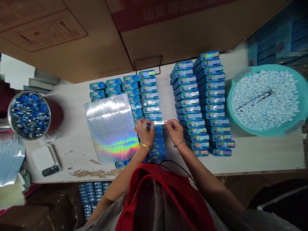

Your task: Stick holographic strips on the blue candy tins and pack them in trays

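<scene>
My left hand and my right hand pinch the two ends of a small shiny silver sticker. It is stretched between them just over a column of blue tins near the middle of the table. Tins farther up this column carry shiny strips across their tops, while those nearer me show a round recess. Left of my left hand, a large holographic sticker sheet lies over more of the tins. Two columns of blue tins with shiny strips stand to the right of my right hand.
A metal pot with blue and silver caps stands at the left, near a white scale. At the right is a turquoise basin of small white pieces. Cardboard boxes line the back edge.
</scene>
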{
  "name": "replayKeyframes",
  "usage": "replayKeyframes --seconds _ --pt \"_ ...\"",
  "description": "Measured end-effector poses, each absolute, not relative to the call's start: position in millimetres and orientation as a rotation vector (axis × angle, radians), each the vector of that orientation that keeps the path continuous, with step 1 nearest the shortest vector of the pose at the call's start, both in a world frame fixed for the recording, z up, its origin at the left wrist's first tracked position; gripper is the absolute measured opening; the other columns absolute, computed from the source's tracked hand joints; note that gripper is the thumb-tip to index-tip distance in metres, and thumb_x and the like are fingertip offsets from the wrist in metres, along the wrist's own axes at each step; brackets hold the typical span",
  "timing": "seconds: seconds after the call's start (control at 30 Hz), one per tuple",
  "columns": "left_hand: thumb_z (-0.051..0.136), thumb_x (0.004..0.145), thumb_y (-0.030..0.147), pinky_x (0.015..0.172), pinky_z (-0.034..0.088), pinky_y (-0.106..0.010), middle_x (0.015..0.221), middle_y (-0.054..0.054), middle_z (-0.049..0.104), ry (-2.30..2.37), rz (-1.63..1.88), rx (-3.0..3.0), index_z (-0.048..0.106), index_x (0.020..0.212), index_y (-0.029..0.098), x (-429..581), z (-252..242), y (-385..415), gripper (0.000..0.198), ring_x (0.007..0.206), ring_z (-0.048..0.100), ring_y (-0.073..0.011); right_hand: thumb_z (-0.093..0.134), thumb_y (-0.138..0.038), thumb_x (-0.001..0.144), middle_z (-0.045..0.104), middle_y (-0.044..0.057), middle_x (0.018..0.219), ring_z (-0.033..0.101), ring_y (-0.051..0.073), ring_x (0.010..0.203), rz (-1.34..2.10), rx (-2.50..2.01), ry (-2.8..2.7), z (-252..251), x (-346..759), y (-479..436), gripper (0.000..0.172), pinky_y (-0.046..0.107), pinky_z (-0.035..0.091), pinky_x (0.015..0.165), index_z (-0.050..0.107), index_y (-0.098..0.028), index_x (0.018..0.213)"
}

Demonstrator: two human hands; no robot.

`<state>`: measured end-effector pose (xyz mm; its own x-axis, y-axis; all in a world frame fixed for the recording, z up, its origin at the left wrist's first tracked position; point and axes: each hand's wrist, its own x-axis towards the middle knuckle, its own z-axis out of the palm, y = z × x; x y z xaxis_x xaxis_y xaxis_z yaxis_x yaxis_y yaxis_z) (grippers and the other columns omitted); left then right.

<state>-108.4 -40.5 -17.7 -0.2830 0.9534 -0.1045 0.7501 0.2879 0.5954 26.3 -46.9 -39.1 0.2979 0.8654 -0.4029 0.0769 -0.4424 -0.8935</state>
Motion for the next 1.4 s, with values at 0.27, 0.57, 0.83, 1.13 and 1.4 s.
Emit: replayKeyframes --seconds 0.27,0.57,0.83,1.13,1.4 --pt "0.068 0.078 0.031 0.086 0.037 -0.042 0.111 -0.011 0.057 2.180 0.466 1.487 0.053 0.105 0.019 -106 -14 -31 0.033 0.108 0.051 -0.0303 0.063 -0.046 0.076 0.054 -0.005 0.060 0.049 0.013 0.058 1.275 -1.726 -0.832 -53 18 -51 0.028 0.027 0.043 0.058 0.059 -0.021 0.089" --pt "0.063 0.083 0.029 0.083 0.040 -0.039 0.099 -0.009 0.060 1.961 0.590 1.612 0.057 0.097 0.021 -133 -10 -18 0.018 0.099 0.054 -0.0276 0.043 -0.034 0.093 0.067 0.010 0.091 0.060 0.024 0.085 0.995 -1.709 -1.597 -48 37 -49 0.036 0.040 0.048 0.079 0.068 -0.019 0.115" --pt "0.046 0.090 0.021 0.088 0.038 -0.039 0.106 -0.011 0.063 1.935 0.666 2.021 0.064 0.109 0.021 -262 -13 85 0.026 0.098 0.053 -0.0264 0.035 -0.024 0.098 0.050 0.010 0.145 0.045 0.030 0.113 0.610 -1.405 -2.300 -11 -68 43 0.044 0.044 0.037 0.090 0.053 -0.016 0.136" --pt "0.051 0.090 0.025 0.082 0.033 -0.042 0.101 -0.011 0.065 1.857 0.388 2.218 0.071 0.095 0.026 -279 -32 101 0.020 0.097 0.052 -0.0282 0.039 -0.025 0.097 0.040 0.010 0.152 0.045 0.032 0.106 0.571 -1.428 -2.509 -33 -106 66 0.045 0.046 0.035 0.081 0.051 -0.013 0.138" --pt "0.050 0.090 0.023 0.084 0.033 -0.043 0.113 -0.011 0.066 1.791 0.334 2.246 0.067 0.099 0.027 -279 -31 89 0.020 0.097 0.054 -0.0275 0.034 -0.024 0.097 0.041 0.010 0.152 0.045 0.032 0.107 0.600 -1.472 -2.508 -32 -110 64 0.045 0.046 0.034 0.082 0.050 -0.015 0.139"
